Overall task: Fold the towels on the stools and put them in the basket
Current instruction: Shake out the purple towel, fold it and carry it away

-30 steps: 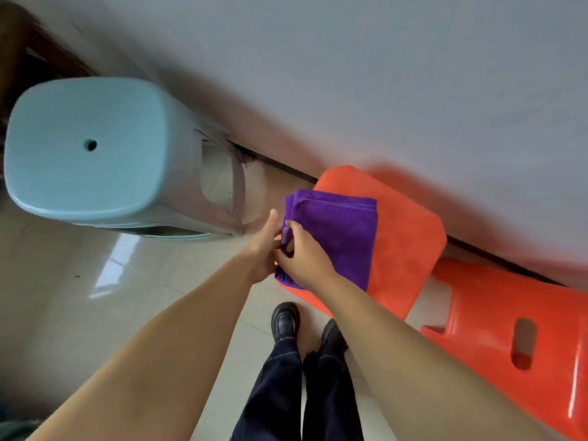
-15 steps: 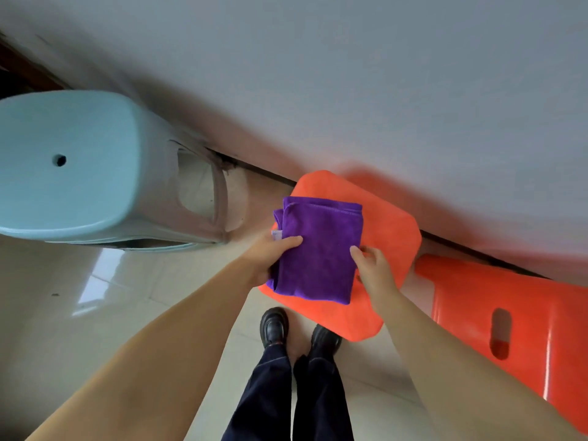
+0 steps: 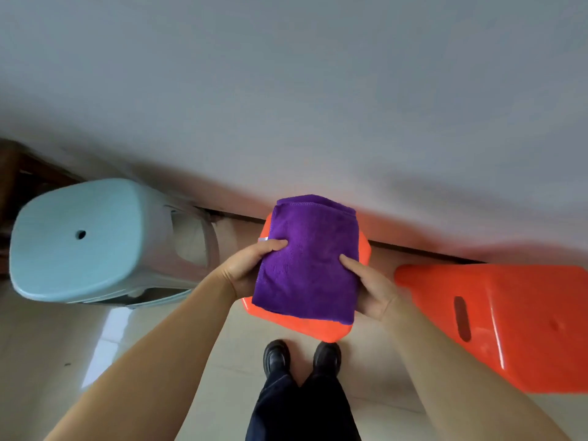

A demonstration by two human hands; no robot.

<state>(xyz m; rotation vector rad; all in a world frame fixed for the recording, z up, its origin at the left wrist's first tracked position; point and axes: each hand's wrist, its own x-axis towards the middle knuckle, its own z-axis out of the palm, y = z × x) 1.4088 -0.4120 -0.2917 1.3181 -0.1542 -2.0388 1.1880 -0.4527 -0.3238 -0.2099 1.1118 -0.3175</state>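
Note:
A folded purple towel is held above the seat of an orange stool, covering most of it. My left hand grips the towel's left edge, thumb on top. My right hand grips its right edge, thumb on top and fingers hidden underneath. No basket is in view.
A light blue stool stands at the left near the wall. A second orange stool stands at the right. The grey wall runs behind all three. My legs and black shoes stand on the tiled floor just before the orange stool.
Both hands were together at the towel's left corner. My right hand went to the right edge, and both hands have lifted the folded towel off the orange seat.

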